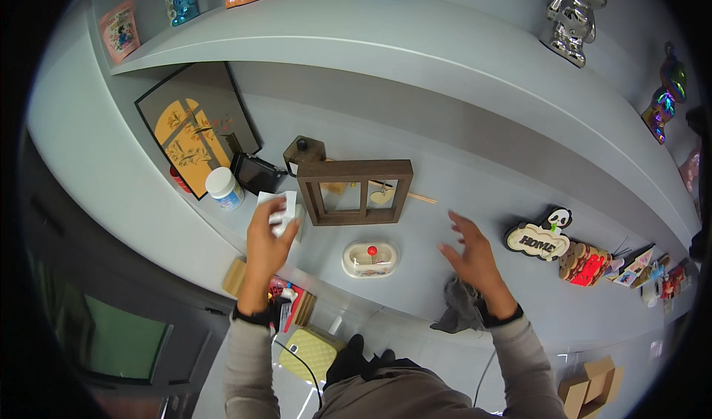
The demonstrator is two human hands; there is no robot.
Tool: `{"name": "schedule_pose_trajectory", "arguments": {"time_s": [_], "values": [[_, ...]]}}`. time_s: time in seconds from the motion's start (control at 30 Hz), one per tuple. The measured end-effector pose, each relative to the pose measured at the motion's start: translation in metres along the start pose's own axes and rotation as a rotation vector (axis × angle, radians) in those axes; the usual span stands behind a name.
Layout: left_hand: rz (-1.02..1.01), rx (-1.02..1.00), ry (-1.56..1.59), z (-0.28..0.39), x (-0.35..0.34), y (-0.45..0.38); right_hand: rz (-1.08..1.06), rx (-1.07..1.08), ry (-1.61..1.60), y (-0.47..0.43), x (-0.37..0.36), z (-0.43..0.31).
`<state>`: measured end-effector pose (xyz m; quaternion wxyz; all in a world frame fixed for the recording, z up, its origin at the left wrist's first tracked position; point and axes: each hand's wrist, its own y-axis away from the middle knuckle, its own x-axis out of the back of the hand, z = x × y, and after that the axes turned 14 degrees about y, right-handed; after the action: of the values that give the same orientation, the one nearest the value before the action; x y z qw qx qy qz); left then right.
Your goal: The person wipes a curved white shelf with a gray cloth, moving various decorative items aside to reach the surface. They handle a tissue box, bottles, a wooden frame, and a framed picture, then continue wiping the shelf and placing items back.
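My left hand (270,246) is at the left side of the counter, its fingers and thumb around a small white box (288,203); the hand hides part of it. Just right of that stands a dark wooden frame (356,220) with two openings, a heart-shaped tag (382,196) showing in one. In front of the frame sits a white oval container (370,269) with a red ball-shaped knob (372,250). My right hand (471,252) is over the counter with fingers apart and nothing in it. A crumpled grey cloth (457,308) lies near its wrist, at the front edge.
At the left are a white-lidded jar (221,184), a black case (258,174), a framed picture (192,132) and a dark box (305,151). A panda sign (539,240) stands right. A shelf (356,24) with shiny figurines overhangs the back. A yellow suitcase (308,352) is below.
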<state>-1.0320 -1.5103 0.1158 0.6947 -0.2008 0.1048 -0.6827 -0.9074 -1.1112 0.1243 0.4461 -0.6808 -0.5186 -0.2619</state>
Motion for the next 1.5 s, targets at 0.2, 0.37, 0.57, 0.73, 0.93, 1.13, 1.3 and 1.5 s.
{"name": "schedule_pose_trajectory", "arguments": {"time_s": [0.2,0.37,0.57,0.73,0.93,1.13,1.3,1.5], "values": [[-0.188,-0.063,-0.238,-0.006,-0.03,-0.081,-0.026,-0.136,-0.227,-0.112,-0.046,-0.022],[-0.232,0.043,-0.051,-0.009,-0.031,-0.09,-0.179,-0.113,-0.232,-0.146,-0.053,-0.022],[-0.285,-0.06,-0.023,0.013,-0.028,-0.08,-0.121,-0.088,-0.255,-0.127,-0.029,-0.022],[-0.283,-0.298,-0.082,0.057,-0.031,-0.036,0.12,-0.013,-0.156,-0.069,0.019,-0.033],[-0.422,-0.634,-0.036,0.095,-0.04,0.017,0.45,0.105,0.107,0.037,0.064,-0.042],[-0.558,-0.636,-0.019,0.117,-0.071,0.045,0.555,0.071,0.165,0.11,0.09,-0.032],[-0.57,-0.441,0.105,0.134,-0.111,0.038,0.437,-0.068,0.198,0.132,0.122,-0.025],[-0.697,-0.164,0.153,0.124,-0.17,0.0,0.357,-0.201,0.04,0.111,0.136,0.012]]}}
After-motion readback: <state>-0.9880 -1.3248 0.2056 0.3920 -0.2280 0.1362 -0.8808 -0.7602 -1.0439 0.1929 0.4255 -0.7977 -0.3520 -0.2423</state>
